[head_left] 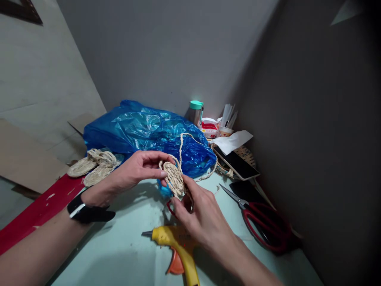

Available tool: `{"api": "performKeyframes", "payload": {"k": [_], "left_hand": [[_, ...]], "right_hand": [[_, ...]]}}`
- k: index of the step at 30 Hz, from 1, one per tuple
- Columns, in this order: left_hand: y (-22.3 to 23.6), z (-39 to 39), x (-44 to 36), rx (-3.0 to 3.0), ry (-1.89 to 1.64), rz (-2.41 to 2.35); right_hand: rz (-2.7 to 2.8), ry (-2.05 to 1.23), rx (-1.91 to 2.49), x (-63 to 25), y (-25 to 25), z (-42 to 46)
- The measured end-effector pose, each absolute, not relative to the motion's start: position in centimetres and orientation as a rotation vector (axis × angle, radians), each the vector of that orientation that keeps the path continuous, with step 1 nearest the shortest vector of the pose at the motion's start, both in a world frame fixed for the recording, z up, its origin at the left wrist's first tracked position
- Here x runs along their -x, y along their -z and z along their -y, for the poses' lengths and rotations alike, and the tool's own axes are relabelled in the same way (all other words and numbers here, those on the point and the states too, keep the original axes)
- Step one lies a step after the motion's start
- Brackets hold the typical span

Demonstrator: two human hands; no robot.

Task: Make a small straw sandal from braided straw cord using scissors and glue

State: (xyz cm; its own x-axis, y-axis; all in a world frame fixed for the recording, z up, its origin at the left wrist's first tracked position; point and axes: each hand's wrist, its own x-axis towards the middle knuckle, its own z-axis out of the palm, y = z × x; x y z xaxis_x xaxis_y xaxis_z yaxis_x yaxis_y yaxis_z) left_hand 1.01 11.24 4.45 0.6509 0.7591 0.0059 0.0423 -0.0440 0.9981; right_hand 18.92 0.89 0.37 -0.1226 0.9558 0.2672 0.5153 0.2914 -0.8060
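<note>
Between my hands, above the table, is a small oval coil of braided straw cord (174, 178). My left hand (145, 167) pinches its upper left edge between thumb and fingers. My right hand (196, 202) grips its lower right side, and some of those fingertips are hidden behind it. A loose length of the straw braid (181, 147) runs from the coil up over a blue plastic bag (143, 127) and down its right side. Below my right hand lies a yellow glue gun (169, 236) with an orange trigger, its nozzle facing left.
Red-handled scissors (253, 216) lie at the right beside a dark flat object. A pair of woven straw slippers (95, 167) rests at the left. Farther back are a phone (238, 163), white paper (232, 142), a green-lidded flask (195, 112) and a red-and-white packet (209, 128). Grey walls close off the back and right.
</note>
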Motion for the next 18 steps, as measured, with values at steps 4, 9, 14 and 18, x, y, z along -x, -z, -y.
{"api": "performKeyframes", "payload": {"k": [4,9,14,18], "left_hand": [[-3.7,-11.6,-0.6,-1.461,-0.642,-0.695],[-3.2,-12.0,-0.1,-1.437,-0.619,-0.701],[-3.1,-12.1,0.0,-1.443,-0.592,-0.701],[-3.3,-11.9,-0.1,-1.421,-0.593,-0.686]], "right_hand": [[1.825,-0.713,1.308,-19.0,0.2,-1.0],[1.882,-0.750,1.233,-18.9,0.0,-0.8],[1.889,-0.753,1.226,-19.0,-0.2,-1.0],[1.884,-0.685,1.231,-18.9,0.2,-1.2]]}}
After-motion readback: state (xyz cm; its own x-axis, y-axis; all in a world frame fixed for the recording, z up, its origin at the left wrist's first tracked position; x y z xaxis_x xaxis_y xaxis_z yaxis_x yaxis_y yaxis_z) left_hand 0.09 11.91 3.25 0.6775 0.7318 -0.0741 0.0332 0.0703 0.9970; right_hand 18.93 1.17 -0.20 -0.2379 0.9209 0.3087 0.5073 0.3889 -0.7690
